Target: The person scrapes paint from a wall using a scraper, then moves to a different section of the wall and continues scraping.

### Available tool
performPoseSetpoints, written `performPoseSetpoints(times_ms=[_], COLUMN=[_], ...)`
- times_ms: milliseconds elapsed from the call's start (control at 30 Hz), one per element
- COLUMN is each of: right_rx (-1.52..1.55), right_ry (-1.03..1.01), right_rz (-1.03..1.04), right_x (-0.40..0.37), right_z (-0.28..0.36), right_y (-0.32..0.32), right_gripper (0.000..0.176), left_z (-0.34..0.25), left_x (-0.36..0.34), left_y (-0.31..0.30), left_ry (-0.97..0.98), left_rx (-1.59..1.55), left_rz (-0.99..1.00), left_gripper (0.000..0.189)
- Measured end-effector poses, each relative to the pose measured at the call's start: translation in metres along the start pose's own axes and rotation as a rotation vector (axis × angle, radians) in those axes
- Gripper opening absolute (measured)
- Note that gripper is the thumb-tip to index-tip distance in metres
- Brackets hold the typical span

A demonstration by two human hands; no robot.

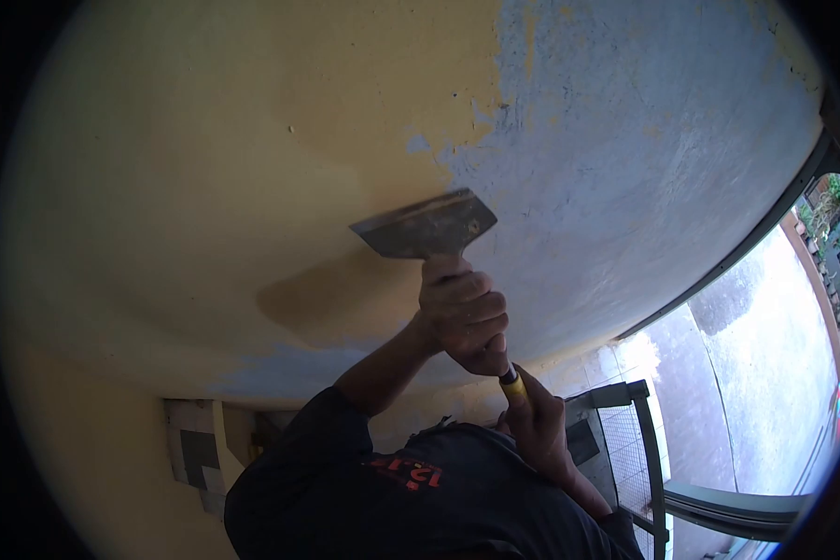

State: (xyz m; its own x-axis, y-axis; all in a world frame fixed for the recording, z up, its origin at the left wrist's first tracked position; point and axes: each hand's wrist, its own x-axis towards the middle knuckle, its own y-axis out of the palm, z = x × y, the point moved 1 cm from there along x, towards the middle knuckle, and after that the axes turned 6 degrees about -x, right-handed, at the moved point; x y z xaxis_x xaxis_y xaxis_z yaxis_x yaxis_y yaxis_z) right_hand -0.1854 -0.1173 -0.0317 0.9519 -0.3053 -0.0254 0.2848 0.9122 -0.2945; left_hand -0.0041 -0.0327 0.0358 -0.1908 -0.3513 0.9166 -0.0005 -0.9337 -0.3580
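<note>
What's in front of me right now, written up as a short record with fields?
Tool: wide metal scraper, blade end up
Left hand: gripping the scraper just below its blade
Right hand: gripping it lower down
Wall: yellow on the left, mostly bluish on the right, ragged edge between
Blade contact: cannot tell
Clothing: dark shirt, red print
</note>
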Motion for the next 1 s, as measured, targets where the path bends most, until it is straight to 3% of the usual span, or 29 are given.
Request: performPoseSetpoints(times_ms=[267, 433, 567, 667, 733, 867, 900, 967, 1000], right_rx=[0.004, 0.245, 0.297, 0.082, 0.005, -0.078, -0.079, 0.015, 0.111], right_ry=[-0.102, -0.158, -0.16, -0.339, -0.333, -0.209, -0.203, 0.097, 0.214], right_rz=[-0.047, -0.019, 0.005, -0.115, -0.173, -0.24, -0.254, -0.316, -0.37], right_x=[0.014, 0.019, 0.018, 0.012, 0.005, -0.025, -0.037, -0.064, -0.079], right_z=[0.026, 0.045, 0.077, 0.064, 0.043, -0.043, -0.055, -0.075, -0.068], right_y=[-0.001, 0.002, -0.012, -0.006, 0.002, 0.02, 0.025, 0.035, 0.04], right_gripper=[0.043, 0.052, 0.046, 0.044, 0.039, 0.03, 0.03, 0.026, 0.023], left_z=[0.016, 0.025, 0.032, 0.018, -0.004, -0.044, -0.049, -0.057, -0.057], left_x=[0.034, 0.069, 0.101, 0.104, 0.087, 0.038, 0.024, -0.009, -0.029], left_y=[-0.01, -0.024, -0.031, -0.047, -0.05, -0.049, -0.05, -0.049, -0.048], left_ry=[0.067, 0.088, 0.182, 0.223, 0.214, 0.096, 0.103, -0.166, -0.188], left_rx=[0.051, 0.022, -0.009, 0.001, 0.029, -0.284, -0.297, -0.98, -1.012], left_rz=[-0.054, -0.049, -0.131, -0.166, -0.098, 0.354, 0.353, 0.567, 0.58], left_gripper=[0.024, 0.019, 0.017, 0.018, 0.019, 0.015, 0.015, 0.016, 0.016])
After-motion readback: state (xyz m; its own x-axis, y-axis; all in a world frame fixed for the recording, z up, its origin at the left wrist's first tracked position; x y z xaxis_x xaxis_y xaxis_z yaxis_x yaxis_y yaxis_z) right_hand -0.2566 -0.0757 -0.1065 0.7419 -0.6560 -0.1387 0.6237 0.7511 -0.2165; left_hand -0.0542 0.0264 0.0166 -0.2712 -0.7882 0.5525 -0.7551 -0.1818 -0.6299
